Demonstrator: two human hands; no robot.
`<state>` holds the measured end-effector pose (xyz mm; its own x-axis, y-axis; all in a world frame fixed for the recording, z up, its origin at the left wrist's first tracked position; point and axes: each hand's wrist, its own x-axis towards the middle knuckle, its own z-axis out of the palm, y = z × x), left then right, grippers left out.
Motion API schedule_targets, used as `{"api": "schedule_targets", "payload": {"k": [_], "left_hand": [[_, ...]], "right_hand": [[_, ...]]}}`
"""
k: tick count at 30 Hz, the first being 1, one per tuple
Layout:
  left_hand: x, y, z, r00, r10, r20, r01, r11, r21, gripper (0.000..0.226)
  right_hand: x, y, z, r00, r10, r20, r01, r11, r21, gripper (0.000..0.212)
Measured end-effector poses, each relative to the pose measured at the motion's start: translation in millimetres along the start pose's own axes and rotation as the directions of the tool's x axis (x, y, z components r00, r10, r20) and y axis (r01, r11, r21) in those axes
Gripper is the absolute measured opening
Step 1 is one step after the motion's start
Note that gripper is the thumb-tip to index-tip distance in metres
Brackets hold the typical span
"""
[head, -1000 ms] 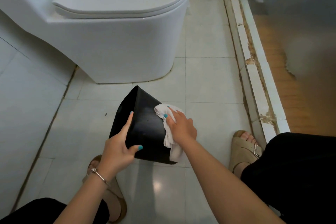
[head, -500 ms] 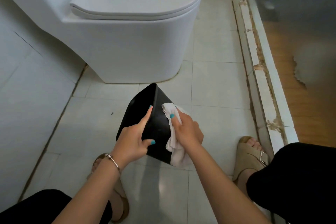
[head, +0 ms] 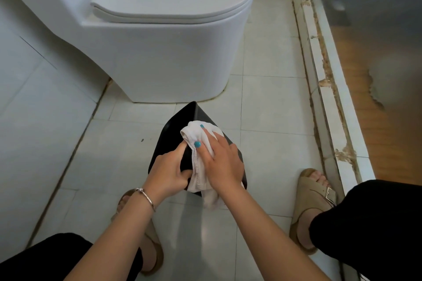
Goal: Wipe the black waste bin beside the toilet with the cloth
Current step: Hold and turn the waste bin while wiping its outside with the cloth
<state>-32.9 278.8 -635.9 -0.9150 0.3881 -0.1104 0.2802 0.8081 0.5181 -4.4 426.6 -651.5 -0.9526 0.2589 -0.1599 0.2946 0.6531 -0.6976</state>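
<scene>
The black waste bin is tipped on its side above the floor tiles, its corner edge facing up, just in front of the white toilet. My left hand grips the bin's left side near its base. My right hand presses a white cloth flat against the bin's upper right face. The cloth's loose end hangs down below the bin. Both hands and the cloth hide much of the bin's near part.
A tiled wall runs along the left. A raised white curb with worn, brown grout borders the floor on the right, with a frosted glass panel beyond it. My sandalled feet flank the bin on the pale floor tiles.
The bin has turned so its corner edge faces up. My right hand slid the cloth higher along the bin. My left hand shifted lower, toward the base. The view moved closer.
</scene>
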Motion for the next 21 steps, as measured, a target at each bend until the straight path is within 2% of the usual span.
{"api": "schedule_targets", "payload": {"k": [6,15,21], "left_hand": [[-13,-14,4,1.0,-0.013,-0.013,0.013,1.0,-0.018,0.114],[-26,-25,5,0.997,-0.073,-0.021,0.07,0.992,-0.103,0.113],[-25,-24,3,1.0,-0.007,0.005,0.008,0.999,-0.041,0.116]], "right_hand": [[11,27,12,0.997,0.072,0.041,-0.069,0.996,-0.058,0.047],[42,69,18,0.962,0.241,0.13,-0.22,0.963,-0.158,0.046],[48,86,18,0.894,0.433,0.113,-0.434,0.901,-0.017,0.045]]}}
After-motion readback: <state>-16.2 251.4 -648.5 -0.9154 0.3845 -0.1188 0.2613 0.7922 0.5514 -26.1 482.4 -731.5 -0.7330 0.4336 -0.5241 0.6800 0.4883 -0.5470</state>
